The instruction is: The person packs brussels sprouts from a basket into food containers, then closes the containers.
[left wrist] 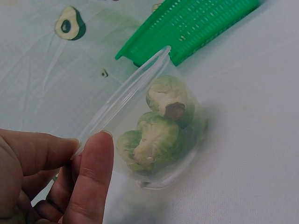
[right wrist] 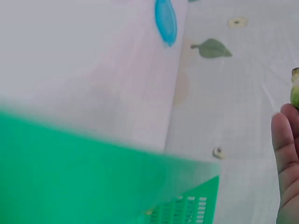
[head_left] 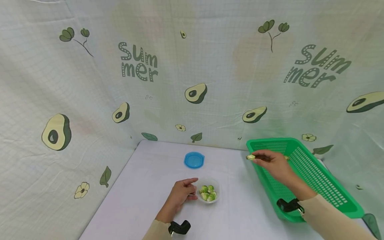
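My left hand (head_left: 182, 193) pinches the rim of a small clear plastic bowl (head_left: 217, 190) between thumb and fingers. Several green Brussels sprouts (left wrist: 156, 135) lie inside it, seen through the wall in the left wrist view. Over the left rim of the green basket, my right hand (head_left: 275, 165) holds one Brussels sprout (head_left: 250, 157) at its fingertips. The right wrist view catches only part of that sprout (right wrist: 295, 93) at its right edge.
A green slotted basket (head_left: 322, 170) stands on the right, with a small yellowish piece (head_left: 286, 157) partly hidden behind my right hand. A blue lid (head_left: 194, 160) lies behind the bowl on the white tabletop (head_left: 159, 166). A printed cloth (head_left: 168, 110) hangs behind the table.
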Available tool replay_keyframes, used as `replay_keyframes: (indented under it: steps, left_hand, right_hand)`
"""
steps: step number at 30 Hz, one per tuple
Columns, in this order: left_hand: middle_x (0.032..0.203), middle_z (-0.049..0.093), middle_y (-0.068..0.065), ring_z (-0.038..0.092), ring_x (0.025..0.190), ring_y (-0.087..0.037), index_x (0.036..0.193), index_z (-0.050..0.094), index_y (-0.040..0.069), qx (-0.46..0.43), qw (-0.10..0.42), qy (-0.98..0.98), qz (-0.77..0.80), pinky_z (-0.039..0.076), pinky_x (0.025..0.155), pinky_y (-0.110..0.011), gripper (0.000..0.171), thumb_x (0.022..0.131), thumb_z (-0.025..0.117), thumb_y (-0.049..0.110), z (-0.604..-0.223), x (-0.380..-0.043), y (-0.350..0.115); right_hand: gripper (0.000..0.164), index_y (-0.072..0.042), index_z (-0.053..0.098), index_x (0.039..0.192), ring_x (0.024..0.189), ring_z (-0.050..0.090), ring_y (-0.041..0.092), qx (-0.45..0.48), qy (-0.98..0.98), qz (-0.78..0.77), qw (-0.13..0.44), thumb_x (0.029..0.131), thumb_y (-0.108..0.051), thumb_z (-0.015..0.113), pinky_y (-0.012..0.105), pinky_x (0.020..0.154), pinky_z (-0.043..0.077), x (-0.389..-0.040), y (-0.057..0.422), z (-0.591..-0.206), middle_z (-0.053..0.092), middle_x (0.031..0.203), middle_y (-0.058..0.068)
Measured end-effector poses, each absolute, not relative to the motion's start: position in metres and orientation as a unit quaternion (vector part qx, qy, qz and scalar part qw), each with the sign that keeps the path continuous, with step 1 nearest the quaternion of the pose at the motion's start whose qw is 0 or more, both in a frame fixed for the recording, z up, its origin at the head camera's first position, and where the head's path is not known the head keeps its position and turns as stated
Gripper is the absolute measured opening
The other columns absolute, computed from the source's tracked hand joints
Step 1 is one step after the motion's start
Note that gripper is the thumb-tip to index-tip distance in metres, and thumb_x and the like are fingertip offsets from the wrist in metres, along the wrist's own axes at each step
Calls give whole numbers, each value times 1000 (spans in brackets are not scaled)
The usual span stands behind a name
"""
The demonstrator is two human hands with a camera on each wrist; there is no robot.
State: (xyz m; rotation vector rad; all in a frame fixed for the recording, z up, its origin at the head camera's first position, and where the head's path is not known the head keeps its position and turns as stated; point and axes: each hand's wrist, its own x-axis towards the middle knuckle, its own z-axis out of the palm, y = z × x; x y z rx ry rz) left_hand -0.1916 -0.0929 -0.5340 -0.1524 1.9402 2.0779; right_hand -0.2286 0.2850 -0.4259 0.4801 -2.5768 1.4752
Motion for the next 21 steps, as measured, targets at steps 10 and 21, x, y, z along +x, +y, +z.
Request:
replay_keyframes:
  steps: [10,21]
  left_hand:
    - [91,62,-5,64,81,-15,142,66,3,-55,151,672,723,67,72,-30,45,97,68,0,-535,-192,-93]
    - [92,61,-5,64,82,-14,143,65,2,-60,154,672,722,67,73,-29,45,98,67,0,-534,-193,-93]
  right_hand:
    - [27,-1,75,124,93,69,-5,136,-861,486,71,100,-12,74,22,78,63,-218,266,-426,75,118,20]
    - [26,4,73,120,90,71,-3,144,-831,533,76,96,-3,76,17,77,62,-198,232,-437,76,111,23]
